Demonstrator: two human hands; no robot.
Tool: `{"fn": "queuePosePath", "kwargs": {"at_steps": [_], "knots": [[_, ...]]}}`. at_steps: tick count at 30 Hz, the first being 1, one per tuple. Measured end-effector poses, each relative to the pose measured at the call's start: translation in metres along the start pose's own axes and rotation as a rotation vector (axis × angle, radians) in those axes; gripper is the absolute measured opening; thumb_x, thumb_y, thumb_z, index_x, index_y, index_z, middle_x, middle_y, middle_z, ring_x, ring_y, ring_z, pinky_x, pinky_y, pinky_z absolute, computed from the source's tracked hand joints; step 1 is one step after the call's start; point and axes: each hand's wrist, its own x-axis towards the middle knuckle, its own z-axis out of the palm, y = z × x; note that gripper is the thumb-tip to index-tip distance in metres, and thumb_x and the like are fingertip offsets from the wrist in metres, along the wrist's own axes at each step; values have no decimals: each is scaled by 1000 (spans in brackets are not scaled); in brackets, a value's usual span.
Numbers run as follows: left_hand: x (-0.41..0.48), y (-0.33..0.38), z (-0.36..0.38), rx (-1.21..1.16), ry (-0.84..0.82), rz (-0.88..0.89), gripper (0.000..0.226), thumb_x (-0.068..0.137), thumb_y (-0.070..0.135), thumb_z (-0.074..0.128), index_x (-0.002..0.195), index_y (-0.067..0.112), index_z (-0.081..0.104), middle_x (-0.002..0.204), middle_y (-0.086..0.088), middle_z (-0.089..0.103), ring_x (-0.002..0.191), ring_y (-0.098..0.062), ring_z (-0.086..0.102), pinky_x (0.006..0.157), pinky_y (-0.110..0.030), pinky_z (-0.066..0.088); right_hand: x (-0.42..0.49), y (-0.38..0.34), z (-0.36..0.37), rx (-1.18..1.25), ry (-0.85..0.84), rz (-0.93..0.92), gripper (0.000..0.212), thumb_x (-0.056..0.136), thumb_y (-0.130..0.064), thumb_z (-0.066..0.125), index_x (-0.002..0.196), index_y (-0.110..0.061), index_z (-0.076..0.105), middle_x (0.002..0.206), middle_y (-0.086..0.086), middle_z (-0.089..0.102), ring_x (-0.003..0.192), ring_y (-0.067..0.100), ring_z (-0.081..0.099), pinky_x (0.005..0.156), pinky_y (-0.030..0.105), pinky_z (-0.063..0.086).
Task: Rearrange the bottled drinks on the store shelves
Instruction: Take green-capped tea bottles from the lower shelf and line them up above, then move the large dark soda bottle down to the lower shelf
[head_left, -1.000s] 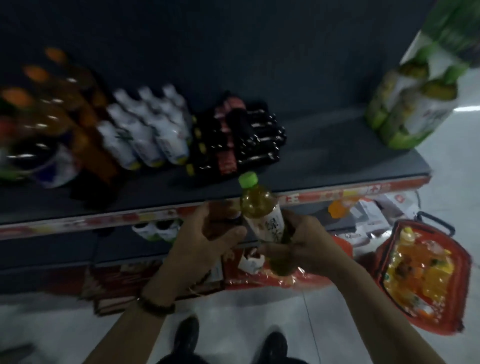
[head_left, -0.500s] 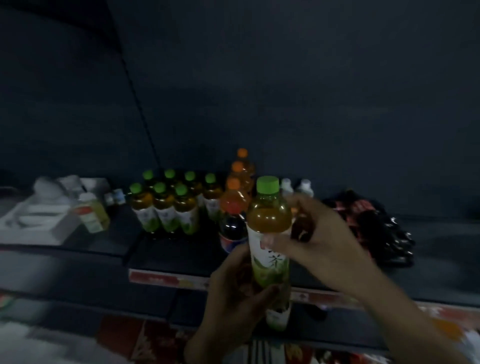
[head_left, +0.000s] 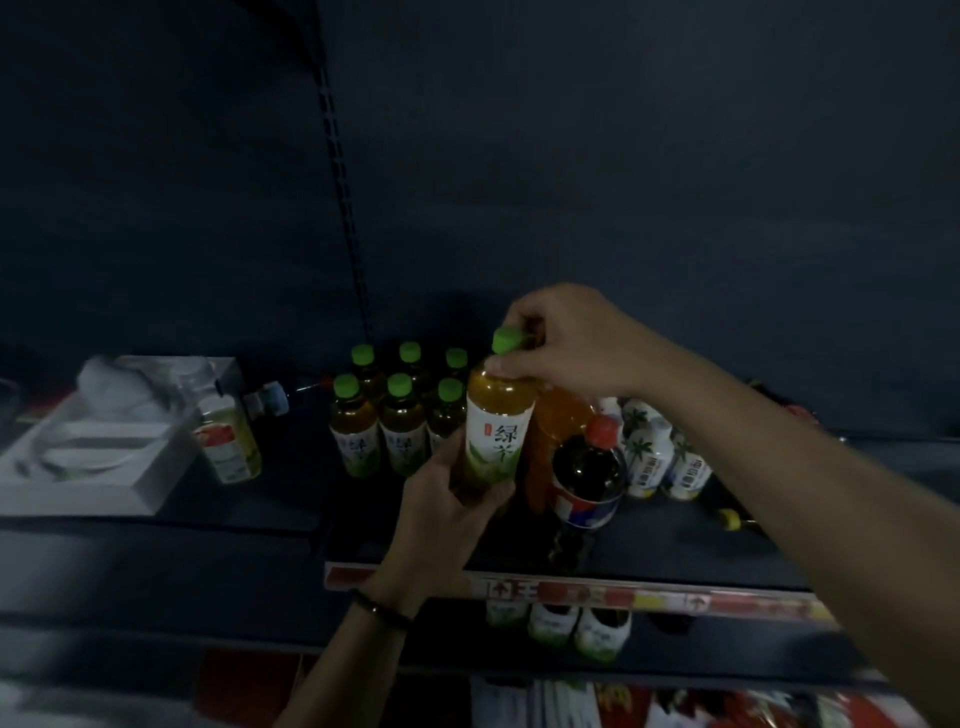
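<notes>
Two hands hold one tea bottle (head_left: 493, 436) nearly upright over the shelf (head_left: 675, 545), its cap (head_left: 506, 340) toward 1 o'clock and its base, at 6, hidden. The left hand (head_left: 447, 499) rises from 7 o'clock, fingers (head_left: 496, 492) wrapped round the lower label. The right hand (head_left: 566, 343) reaches in from 4 o'clock with the wrist bent down, pinching the neck by the cap. Six like bottles (head_left: 400, 415) stand just beyond at 10 o'clock, and a cola bottle (head_left: 587, 467) is close by at 3.

Dark shelf (head_left: 701, 540) w/ red price strip (head_left: 649, 597) on near edge. L to R on it: white box (head_left: 104, 467), yellow bottle (head_left: 231, 447), six green-cap tea bottles (head_left: 402, 415) in two rows, orange drink (head_left: 563, 415), dark cola bottle (head_left: 587, 470) nearer, white palm-print bottles (head_left: 649, 457) at right.
</notes>
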Motion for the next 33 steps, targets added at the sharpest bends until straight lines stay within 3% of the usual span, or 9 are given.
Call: {"fn": "queuePosePath", "kwargs": {"at_steps": [2, 5, 8, 14, 17, 22, 27, 30, 33], "knots": [[4, -15, 6, 73, 31, -19, 70, 86, 26, 87, 147, 36, 53, 128, 33, 62, 126, 6, 59, 96, -5, 47, 14, 4, 7, -57, -100, 66, 28, 91, -44, 80, 96, -18, 75, 70, -2, 77, 60, 1, 71, 66, 26, 54], [-7, -42, 22, 151, 147, -104, 78, 85, 33, 85, 152, 33, 44, 141, 16, 49, 128, 0, 49, 106, -22, 45, 33, 9, 26, -196, -172, 133, 31, 93, -44, 77, 98, -14, 74, 62, 0, 75, 61, 4, 70, 69, 27, 50], [-17, -67, 38, 90, 109, -227, 72, 84, 38, 79, 145, 41, 43, 141, 12, 54, 128, -8, 58, 110, -40, 54, 53, 12, 47, -345, -261, 206, 29, 93, -40, 77, 88, -13, 72, 58, -3, 73, 66, 8, 71, 58, 24, 45], [-6, -89, 63, 37, -1, -234, 64, 89, 36, 65, 150, 35, 45, 145, 5, 58, 130, -16, 60, 109, -47, 55, 73, 17, 67, -354, -288, 286, 47, 95, -23, 79, 69, -18, 40, 72, 1, 62, 54, 6, 66, 45, 16, 46], [-6, -92, 75, 93, -55, -172, 69, 94, 25, 56, 159, 16, 35, 155, -4, 49, 139, -23, 51, 117, -48, 47, 74, 20, 68, -371, -271, 298, 44, 95, -19, 78, 72, -17, 40, 77, 2, 57, 59, 8, 64, 35, 13, 40], [-7, -81, 77, 167, -183, -106, 77, 101, 21, 55, 167, 12, 17, 170, -11, 27, 156, -29, 31, 129, -46, 30, 77, 24, 69, -355, -250, 304, 35, 95, -20, 78, 77, -16, 48, 82, 2, 60, 62, 7, 62, 34, 14, 41], [-1, -83, 78, 130, -179, -126, 93, 96, 36, 64, 169, 25, 8, 173, 1, 21, 157, -18, 23, 126, -27, 22, 80, 23, 66, -360, -262, 312, 26, 93, -20, 80, 82, -16, 57, 76, 2, 64, 48, 3, 63, 39, 15, 42], [1, -84, 79, 131, -177, -149, 102, 84, 58, 57, 169, 30, 9, 173, 3, 21, 155, -14, 24, 124, -29, 22, 81, 22, 63, -395, -278, 300, 34, 94, -25, 79, 76, -16, 52, 76, -1, 63, 63, 7, 64, 45, 17, 41], [1, -84, 81, 111, -148, -148, 97, 86, 42, 67, 167, 33, 16, 169, 4, 26, 149, -14, 30, 124, -32, 28, 73, 20, 54, -325, -252, 301, 26, 100, -34, 71, 90, -10, 67, 79, 3, 73, 66, 14, 73, 52, 23, 56]]}}
